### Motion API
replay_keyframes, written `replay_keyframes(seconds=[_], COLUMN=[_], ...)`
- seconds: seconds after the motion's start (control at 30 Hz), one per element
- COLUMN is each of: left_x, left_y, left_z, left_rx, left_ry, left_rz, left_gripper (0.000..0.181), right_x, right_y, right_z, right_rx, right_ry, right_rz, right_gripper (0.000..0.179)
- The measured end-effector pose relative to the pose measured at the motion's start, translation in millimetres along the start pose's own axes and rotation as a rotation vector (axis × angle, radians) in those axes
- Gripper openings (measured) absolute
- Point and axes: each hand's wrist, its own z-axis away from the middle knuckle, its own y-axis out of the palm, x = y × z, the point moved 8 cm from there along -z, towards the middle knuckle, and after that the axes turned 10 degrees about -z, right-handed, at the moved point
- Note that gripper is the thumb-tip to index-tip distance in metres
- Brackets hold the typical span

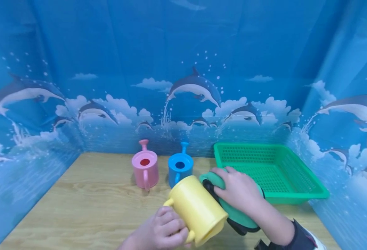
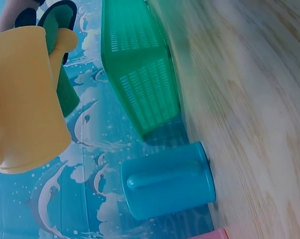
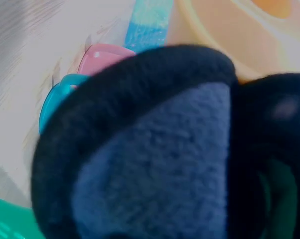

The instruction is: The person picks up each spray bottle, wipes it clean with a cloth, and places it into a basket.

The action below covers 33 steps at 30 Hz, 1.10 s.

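Observation:
A yellow watering can (image 1: 197, 208) is tilted in the air above the table, and my left hand (image 1: 166, 227) grips it at its lower left by the handle. My right hand (image 1: 238, 191) holds a green padded mitt-like cloth with black edging (image 1: 239, 215) right beside the can's right side; whether the two touch I cannot tell. The right wrist view is mostly filled by the cloth's fuzzy grey-blue face (image 3: 160, 169) and black rim. In the left wrist view the yellow can (image 2: 25, 99) covers part of the green cloth (image 2: 66, 94).
Behind the hands, a pink watering can (image 1: 150, 173) and a blue watering can (image 1: 185, 170) stand upright on the wooden table (image 1: 77, 208). A green plastic basket (image 1: 296, 198) stands to the right. A blue dolphin-print curtain (image 1: 158, 52) encloses the back and sides.

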Motion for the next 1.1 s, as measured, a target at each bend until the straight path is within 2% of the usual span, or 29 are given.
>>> replay_keyframes(seconds=[0.07, 0.2, 0.27, 0.4, 0.63, 0.73, 0.9, 1.1], left_x=[-0.4, 0.2, 1.5, 6.2, 11.0, 10.1, 2.7, -2.5], left_y=[0.5, 1.6, 2.2, 3.7, 3.4, 4.1, 7.5, 7.3], left_z=[-3.5, -6.6, -5.0, 1.3, 6.8, 6.7, 3.1, -5.2], left_rx=[0.01, -0.025, -0.049, -0.059, -0.07, -0.051, 0.024, -0.006], left_ry=[0.001, 0.023, 0.033, 0.012, 0.008, 0.015, 0.021, 0.044], left_rz=[0.016, -0.003, -0.034, -0.064, -0.092, -0.095, -0.061, -0.056], left_gripper=[0.023, 0.024, 0.026, 0.026, 0.026, 0.025, 0.023, 0.024], right_x=[-1.9, -6.6, -9.2, -12.3, -11.3, -9.1, -6.0, -7.9], right_y=[0.4, -1.1, -2.8, -7.6, -14.4, -14.8, -9.1, -2.2], right_z=[-1.6, -2.6, -1.4, 4.8, 18.4, 18.7, 12.5, 3.9], right_rx=[0.0, 0.016, 0.034, 0.064, 0.058, 0.04, 0.028, 0.025], right_ry=[0.018, 0.025, 0.02, 0.01, -0.016, -0.031, -0.045, -0.049], right_rz=[-0.005, -0.014, -0.019, -0.009, 0.04, 0.051, 0.053, 0.035], right_gripper=[0.047, 0.048, 0.048, 0.048, 0.046, 0.044, 0.043, 0.044])
